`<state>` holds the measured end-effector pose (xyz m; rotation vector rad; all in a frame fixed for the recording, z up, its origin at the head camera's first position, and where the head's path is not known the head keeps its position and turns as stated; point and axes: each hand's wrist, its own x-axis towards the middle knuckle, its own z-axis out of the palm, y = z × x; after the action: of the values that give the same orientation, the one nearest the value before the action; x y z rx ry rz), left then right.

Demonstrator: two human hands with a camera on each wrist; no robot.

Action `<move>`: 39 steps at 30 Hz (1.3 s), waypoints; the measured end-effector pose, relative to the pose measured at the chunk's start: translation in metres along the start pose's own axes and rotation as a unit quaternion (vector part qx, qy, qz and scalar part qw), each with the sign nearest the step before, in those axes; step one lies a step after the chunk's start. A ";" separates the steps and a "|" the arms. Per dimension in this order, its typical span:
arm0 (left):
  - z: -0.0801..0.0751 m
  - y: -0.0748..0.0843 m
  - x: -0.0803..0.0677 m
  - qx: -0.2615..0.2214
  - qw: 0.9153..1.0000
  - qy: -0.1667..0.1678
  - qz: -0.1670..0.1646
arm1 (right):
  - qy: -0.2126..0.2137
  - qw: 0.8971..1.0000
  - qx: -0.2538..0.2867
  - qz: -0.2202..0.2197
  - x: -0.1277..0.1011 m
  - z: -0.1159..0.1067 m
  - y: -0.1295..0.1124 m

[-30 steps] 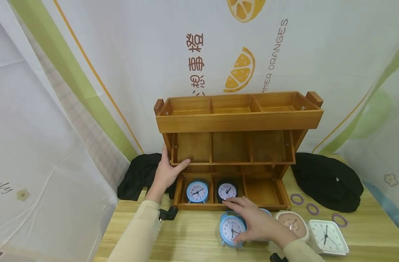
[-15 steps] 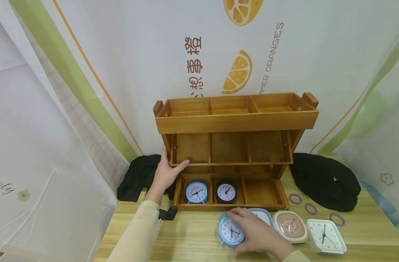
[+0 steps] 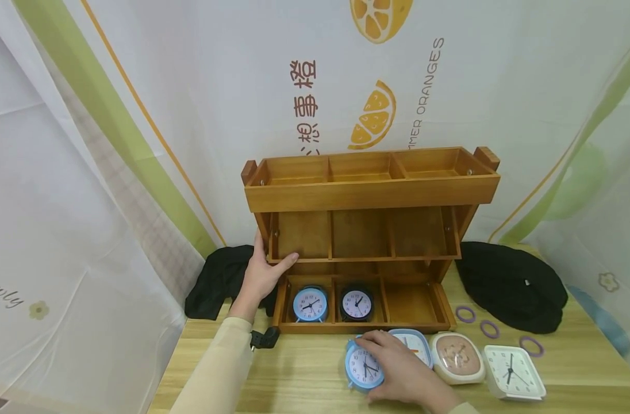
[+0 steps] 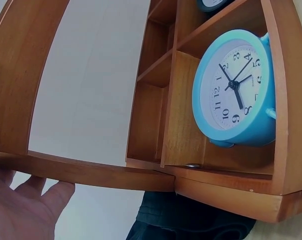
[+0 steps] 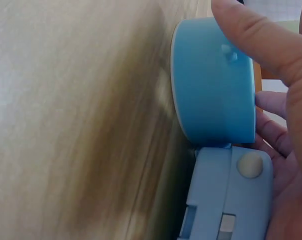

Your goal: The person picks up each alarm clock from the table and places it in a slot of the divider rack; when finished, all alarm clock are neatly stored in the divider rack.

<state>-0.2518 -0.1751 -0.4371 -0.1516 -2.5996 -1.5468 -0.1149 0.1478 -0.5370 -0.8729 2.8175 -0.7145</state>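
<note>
My right hand [image 3: 403, 371] grips a round light-blue alarm clock [image 3: 357, 371] on the table, fingers over its top and thumb low at its side. The right wrist view shows the clock's blue side [image 5: 211, 95] between thumb and fingers. My left hand [image 3: 260, 279] rests on the left side of a tiered wooden box [image 3: 372, 195], its thumb stretched along the middle tray's lower edge. Seen from the left wrist, its fingertips [image 4: 61, 192] touch a side board. A second round blue clock [image 3: 310, 305] and a black one [image 3: 356, 305] stand in the bottom tray's left and middle compartments.
To the right of my right hand sit a light-blue rounded-square clock [image 3: 421, 345], a cream and pink clock [image 3: 457, 357] and a white square clock [image 3: 514, 372]. Purple rings [image 3: 490, 329] lie behind them. Black cloth [image 3: 511, 287] lies on either side of the box.
My right hand has come down from above the round blue clock and now holds it. More of the rounded-square clock shows beside it. The left hand has stayed at the box; the view has shifted slightly.
</note>
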 end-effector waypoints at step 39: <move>0.000 0.003 -0.001 -0.010 1.000 -0.003 0.018 | 0.010 0.998 0.061 -0.012 -0.005 -0.004 0.003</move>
<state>-0.2507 -0.1740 -0.4348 -0.2049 -2.5715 -1.5629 -0.1129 0.1546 -0.5353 -0.8844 2.7501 -0.8924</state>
